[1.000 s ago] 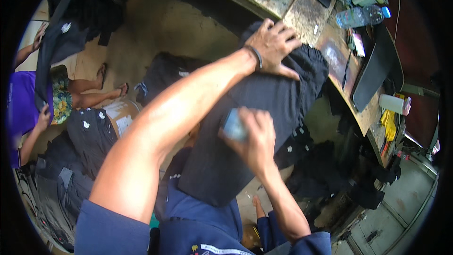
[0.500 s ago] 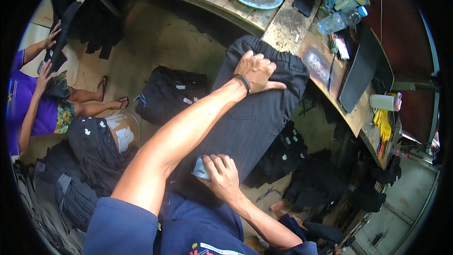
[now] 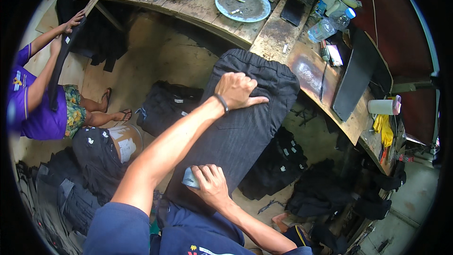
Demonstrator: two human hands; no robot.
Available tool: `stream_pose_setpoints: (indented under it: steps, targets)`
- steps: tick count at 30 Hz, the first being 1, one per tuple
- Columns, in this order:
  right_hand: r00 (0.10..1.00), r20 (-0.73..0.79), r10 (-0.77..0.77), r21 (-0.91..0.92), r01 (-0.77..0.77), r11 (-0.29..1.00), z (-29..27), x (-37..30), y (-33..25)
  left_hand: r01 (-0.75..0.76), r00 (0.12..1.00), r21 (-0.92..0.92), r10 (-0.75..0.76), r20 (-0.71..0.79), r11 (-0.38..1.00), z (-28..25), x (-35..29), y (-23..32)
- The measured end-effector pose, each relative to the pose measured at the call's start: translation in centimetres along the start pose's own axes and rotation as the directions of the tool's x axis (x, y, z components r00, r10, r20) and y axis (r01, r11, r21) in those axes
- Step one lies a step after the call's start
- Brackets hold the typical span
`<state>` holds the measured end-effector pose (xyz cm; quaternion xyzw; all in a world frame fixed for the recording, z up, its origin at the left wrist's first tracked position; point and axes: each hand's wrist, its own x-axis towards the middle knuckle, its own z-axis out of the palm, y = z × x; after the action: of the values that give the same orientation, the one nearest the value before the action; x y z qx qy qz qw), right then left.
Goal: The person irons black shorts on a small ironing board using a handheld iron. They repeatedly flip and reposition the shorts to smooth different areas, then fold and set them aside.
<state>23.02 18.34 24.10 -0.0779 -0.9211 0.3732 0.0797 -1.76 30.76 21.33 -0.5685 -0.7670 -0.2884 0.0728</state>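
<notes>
Black trousers (image 3: 236,127) with a gathered elastic waistband stretch from my lap up to the edge of the wooden workbench. My left hand (image 3: 238,90) lies on them below the waistband, fingers curled into the cloth and thumb stretched out along it. Lower on the legs, my right hand (image 3: 212,186) grips a small light blue-grey object (image 3: 190,178) against the fabric. Its rounded end shows; the rest is hidden in the fingers, so its kind cannot be told.
On the workbench (image 3: 198,7) are a blue-rimmed ash plate (image 3: 243,4), a phone (image 3: 293,10), a water bottle (image 3: 330,26) and a black panel (image 3: 356,80). Dark garment piles (image 3: 276,163) cover the floor. At left, a person in purple (image 3: 42,97) handles dark cloth.
Both hands and the trousers now appear slightly farther left, as the whole view has shifted. My grips look the same. The person at left has moved their hands, and their dark cloth hangs lower.
</notes>
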Motion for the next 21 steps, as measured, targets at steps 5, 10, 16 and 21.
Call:
stream_pose_setpoints:
  steps: [5,10,16,21]
  targets:
    - [0.996,0.041,-0.081,-0.014,0.082,0.997,-4.1,6.3,3.2,0.025,0.996,-0.033,-0.023,0.083,0.999,0.9,1.2,-2.1]
    - [0.995,-0.039,0.091,-0.073,-0.094,0.993,-3.8,6.1,2.9,0.117,0.986,-0.01,-0.115,0.118,0.993,0.4,1.2,-1.7]
    - [0.974,0.217,-0.066,0.064,0.053,0.997,-5.0,3.6,1.8,0.08,0.996,0.062,-0.082,0.041,0.995,0.7,2.1,-2.4]
    - [0.987,-0.064,0.145,-0.13,-0.152,0.98,-7.4,6.7,3.7,0.254,0.953,0.07,-0.262,0.155,0.965,1.7,2.4,-2.5]
